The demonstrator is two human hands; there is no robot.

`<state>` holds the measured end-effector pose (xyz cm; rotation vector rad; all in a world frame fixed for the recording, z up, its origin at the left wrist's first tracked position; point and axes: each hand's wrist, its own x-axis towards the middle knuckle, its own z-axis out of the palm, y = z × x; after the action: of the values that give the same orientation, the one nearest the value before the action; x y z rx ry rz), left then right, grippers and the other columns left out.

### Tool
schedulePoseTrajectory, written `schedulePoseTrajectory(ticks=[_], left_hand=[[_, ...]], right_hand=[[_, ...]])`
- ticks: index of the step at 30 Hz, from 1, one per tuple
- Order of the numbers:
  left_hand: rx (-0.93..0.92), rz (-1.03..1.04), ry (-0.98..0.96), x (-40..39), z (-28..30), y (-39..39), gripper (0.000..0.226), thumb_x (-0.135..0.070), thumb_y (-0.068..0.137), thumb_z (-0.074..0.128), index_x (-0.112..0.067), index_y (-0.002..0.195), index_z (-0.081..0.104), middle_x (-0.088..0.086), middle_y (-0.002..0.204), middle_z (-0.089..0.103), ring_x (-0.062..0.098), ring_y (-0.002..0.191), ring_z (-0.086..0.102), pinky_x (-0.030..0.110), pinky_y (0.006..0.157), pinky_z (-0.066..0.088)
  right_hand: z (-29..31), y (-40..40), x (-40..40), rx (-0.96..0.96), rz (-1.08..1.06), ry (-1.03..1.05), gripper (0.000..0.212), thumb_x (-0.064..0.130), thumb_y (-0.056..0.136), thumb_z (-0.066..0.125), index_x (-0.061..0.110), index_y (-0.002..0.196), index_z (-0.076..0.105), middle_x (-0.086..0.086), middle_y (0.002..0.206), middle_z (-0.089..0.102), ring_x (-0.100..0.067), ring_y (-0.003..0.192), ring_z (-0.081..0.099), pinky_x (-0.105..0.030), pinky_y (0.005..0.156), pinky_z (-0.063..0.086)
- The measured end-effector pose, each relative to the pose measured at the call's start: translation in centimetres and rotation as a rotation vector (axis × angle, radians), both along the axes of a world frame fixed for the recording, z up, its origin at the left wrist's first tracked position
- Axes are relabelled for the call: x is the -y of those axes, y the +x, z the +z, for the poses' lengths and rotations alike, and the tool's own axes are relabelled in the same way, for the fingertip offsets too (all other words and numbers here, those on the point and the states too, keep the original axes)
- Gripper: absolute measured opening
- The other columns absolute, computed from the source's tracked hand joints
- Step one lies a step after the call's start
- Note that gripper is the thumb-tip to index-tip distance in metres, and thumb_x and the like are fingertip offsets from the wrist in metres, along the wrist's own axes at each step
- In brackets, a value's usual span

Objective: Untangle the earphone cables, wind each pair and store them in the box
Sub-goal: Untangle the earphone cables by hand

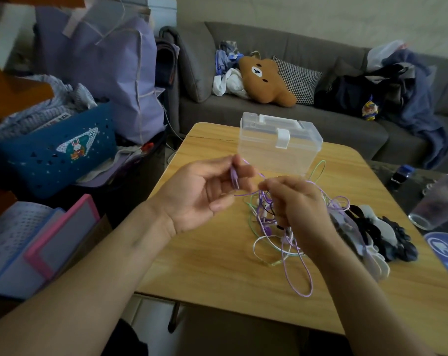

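Earphone cables [289, 227] lie in one knot of purple, green and white strands near the centre of the table [212, 265], with loops trailing toward six o'clock. We judge the task to be at its opening stage: no pair is free of the tangle, none is wound, and nothing can be seen stored.

Left hand [205, 194] is raised at nine o'clock of the knot, palm toward us, its fingers pinching a purple cable end or plug; a purple strand runs from it across to the other hand. Right hand [297, 204] hangs directly over the knot, fingers curled down among the strands and gripping them; which strands, we cannot tell.

Box [276, 143], clear plastic with a white latch, stands at twelve o'clock of the knot, its lid down. It has yet to be opened, and appears empty as far as the walls show.

Dark and white cloth items [382, 235] sit at three o'clock of the knot, just beside it.

Writing: the blue basket [51, 155] at ten o'clock carries a rabbit sticker with the letters "EP". A blue round emblem [446, 249] at the table's right edge is too blurred to read. No brand marks are legible on the cables or box.
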<state>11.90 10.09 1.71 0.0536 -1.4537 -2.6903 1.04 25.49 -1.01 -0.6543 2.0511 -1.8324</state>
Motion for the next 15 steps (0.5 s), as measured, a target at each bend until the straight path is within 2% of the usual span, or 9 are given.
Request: schedulePoseTrajectory(ticks=[3, 5, 6, 7, 9, 11, 12, 13, 15], left_hand=[[-0.075, 0.172, 0.046, 0.2, -0.3, -0.8, 0.017, -0.010, 0.101, 0.036, -0.011, 0.094, 0.052, 0.015, 0.113, 0.072, 0.023, 0.101, 0.072, 0.016, 0.037, 0.028], [-0.086, 0.279, -0.041, 0.5, -0.8, -1.1, 0.014, -0.005, 0.101, 0.041, -0.008, 0.099, 0.055, 0.016, 0.116, 0.071, 0.025, 0.107, 0.070, 0.016, 0.036, 0.026], [-0.091, 0.329, -0.132, 0.5, -0.9, -1.2, 0.014, -0.002, 0.100, 0.045, -0.005, 0.103, 0.058, 0.015, 0.113, 0.072, 0.026, 0.106, 0.070, 0.016, 0.035, 0.025], [-0.095, 0.373, -0.267, 0.6, -1.2, -1.2, 0.016, 0.000, 0.099, 0.048, -0.003, 0.106, 0.062, 0.014, 0.110, 0.074, 0.024, 0.103, 0.071, 0.016, 0.035, 0.025], [-0.094, 0.395, -0.588, 1.0, -1.8, -1.1, 0.019, 0.001, 0.096, 0.055, -0.002, 0.109, 0.069, 0.009, 0.103, 0.076, 0.012, 0.086, 0.073, 0.014, 0.041, 0.034], [-0.077, 0.316, -0.890, 1.3, -2.2, -0.9, 0.019, 0.000, 0.095, 0.058, -0.004, 0.105, 0.073, 0.003, 0.098, 0.076, 0.003, 0.078, 0.071, 0.017, 0.064, 0.051], [-0.062, 0.240, -0.982, 1.2, -2.2, -0.7, 0.018, -0.003, 0.098, 0.056, -0.004, 0.100, 0.073, 0.000, 0.091, 0.076, 0.005, 0.077, 0.071, 0.019, 0.071, 0.053], [-0.037, 0.162, -1.000, 1.1, -2.1, -0.5, 0.021, -0.006, 0.101, 0.050, -0.002, 0.093, 0.070, -0.002, 0.080, 0.074, 0.005, 0.068, 0.069, 0.017, 0.067, 0.051], [0.048, 0.048, -0.902, 0.5, -1.5, -0.2, 0.031, -0.012, 0.106, 0.038, 0.000, 0.087, 0.060, 0.002, 0.067, 0.064, 0.006, 0.051, 0.057, 0.016, 0.049, 0.037]], right_hand=[[-0.1, 2.1, 0.9, -0.390, 0.130, 0.221, 0.023, 0.018, 0.100, 0.054, 0.022, 0.085, 0.070, 0.015, 0.048, 0.050, -0.007, 0.046, 0.038, -0.025, 0.048, 0.032], [-0.3, 3.7, 1.5, -0.555, 0.215, 0.311, 0.020, 0.022, 0.103, 0.050, 0.023, 0.095, 0.068, 0.025, 0.053, 0.053, -0.004, 0.048, 0.044, -0.018, 0.051, 0.032], [-0.3, 4.4, 1.7, -0.613, 0.242, 0.346, 0.019, 0.024, 0.103, 0.048, 0.024, 0.098, 0.066, 0.025, 0.054, 0.053, -0.003, 0.050, 0.045, -0.019, 0.052, 0.034], [-0.4, 4.9, 1.8, -0.659, 0.254, 0.381, 0.018, 0.027, 0.103, 0.046, 0.025, 0.097, 0.063, 0.019, 0.054, 0.052, -0.006, 0.052, 0.043, -0.023, 0.054, 0.037], [0.0, 5.5, 1.8, -0.702, 0.221, 0.413, 0.024, 0.036, 0.100, 0.045, 0.024, 0.083, 0.056, 0.006, 0.053, 0.046, -0.013, 0.054, 0.040, -0.042, 0.059, 0.043], [0.7, 5.5, 1.6, -0.678, 0.158, 0.353, 0.028, 0.038, 0.090, 0.046, 0.019, 0.074, 0.057, 0.000, 0.053, 0.047, -0.020, 0.056, 0.044, -0.045, 0.058, 0.043], [1.0, 5.4, 1.5, -0.654, 0.128, 0.307, 0.027, 0.036, 0.086, 0.048, 0.017, 0.071, 0.060, -0.002, 0.054, 0.051, -0.020, 0.055, 0.046, -0.043, 0.057, 0.042], [1.3, 5.1, 1.3, -0.627, 0.106, 0.271, 0.025, 0.031, 0.084, 0.051, 0.017, 0.067, 0.063, -0.001, 0.054, 0.055, -0.018, 0.053, 0.047, -0.039, 0.055, 0.042], [1.7, 4.5, 0.9, -0.571, 0.074, 0.230, 0.023, 0.020, 0.085, 0.058, 0.019, 0.063, 0.064, 0.007, 0.054, 0.062, -0.011, 0.051, 0.049, -0.028, 0.051, 0.039]])
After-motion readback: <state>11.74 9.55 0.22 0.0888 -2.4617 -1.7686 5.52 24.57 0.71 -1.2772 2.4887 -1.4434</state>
